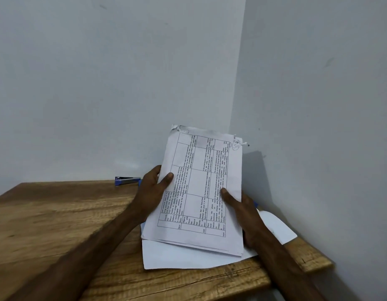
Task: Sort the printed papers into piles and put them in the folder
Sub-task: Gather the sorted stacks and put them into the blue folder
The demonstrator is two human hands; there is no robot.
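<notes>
One stack of printed papers point(201, 192) is held tilted up above the wooden worktop point(57, 224), its top sheet a table. The left hand point(152, 192) grips its left edge and the right hand point(244, 216) its right edge, thumbs on top. One white folder point(275, 227) lies beneath; one blue stapler point(127, 180) sits by the wall.

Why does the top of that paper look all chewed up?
The stack of printed papers, held in both hands, has torn, ragged top corners, likeliest where a staple was pulled out. A blue stapler lies behind on the wooden table.
</notes>
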